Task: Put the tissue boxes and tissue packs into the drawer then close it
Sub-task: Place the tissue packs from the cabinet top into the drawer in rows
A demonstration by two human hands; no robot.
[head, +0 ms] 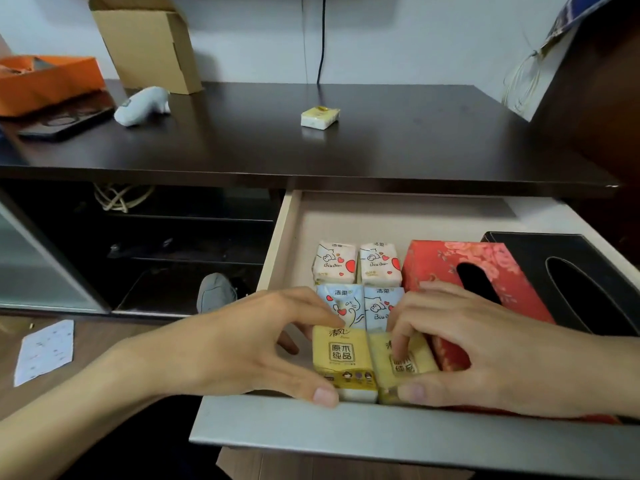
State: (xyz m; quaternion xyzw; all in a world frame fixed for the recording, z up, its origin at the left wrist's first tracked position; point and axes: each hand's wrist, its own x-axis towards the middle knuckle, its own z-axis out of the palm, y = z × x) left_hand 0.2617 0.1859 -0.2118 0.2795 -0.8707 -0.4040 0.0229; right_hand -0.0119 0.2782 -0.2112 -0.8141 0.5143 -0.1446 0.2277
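Observation:
The drawer (pixel 346 441) stands pulled out under the dark desk. Inside lie two white packs (pixel 356 263), two pale blue packs (pixel 358 303) and two yellow packs side by side at the front. My left hand (pixel 249 341) pinches the left yellow pack (pixel 341 358) between thumb and fingers. My right hand (pixel 485 351) grips the right yellow pack (pixel 384 362). A red floral tissue box (pixel 440 268) and a black tissue box (pixel 595 282) sit to the right in the drawer. One more yellow-white pack (pixel 319 117) lies on the desk top.
On the desk (pixel 415 147) stand a cardboard box (pixel 149 43), an orange box (pixel 45 81), a dark tray and a pale plush toy (pixel 143 105). A black cable hangs down the wall. Open shelves lie left of the drawer, and a paper sheet (pixel 45 351) lies lower left.

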